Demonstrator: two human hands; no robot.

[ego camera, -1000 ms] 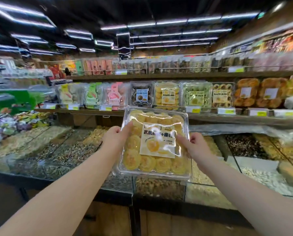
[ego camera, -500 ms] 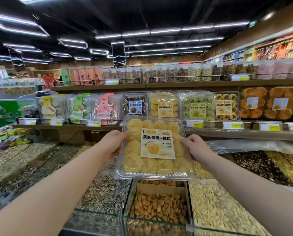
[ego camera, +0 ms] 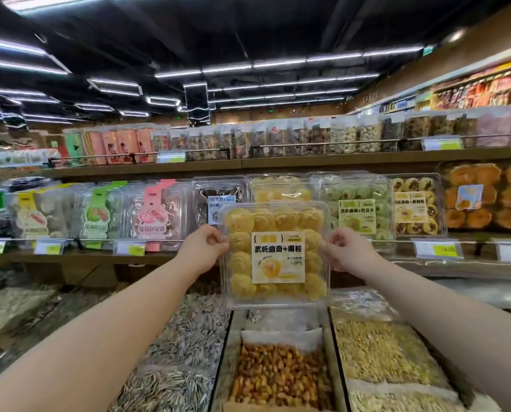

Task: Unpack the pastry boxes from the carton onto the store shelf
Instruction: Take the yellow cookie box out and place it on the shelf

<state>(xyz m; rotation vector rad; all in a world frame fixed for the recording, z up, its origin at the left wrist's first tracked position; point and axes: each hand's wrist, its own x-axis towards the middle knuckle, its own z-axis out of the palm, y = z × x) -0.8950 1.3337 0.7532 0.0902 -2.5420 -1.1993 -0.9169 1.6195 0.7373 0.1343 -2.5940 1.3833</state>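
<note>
Clear plastic clamshell box of yellow swirl pastries (ego camera: 275,254) upright, mid-air before wooden middle shelf (ego camera: 78,258). Left hand (ego camera: 203,248), right hand (ego camera: 349,251) pinch side rims, fingers (ego camera: 215,239) curled. Best: hold level, label outward, slide onto matching yellow-box stack (ego camera: 281,188) behind.

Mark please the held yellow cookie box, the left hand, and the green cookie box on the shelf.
held yellow cookie box (ego camera: 277,257): head view, on its front label.
left hand (ego camera: 203,248): head view, on the back of the hand.
green cookie box (ego camera: 357,216): head view, on its green label.
</note>
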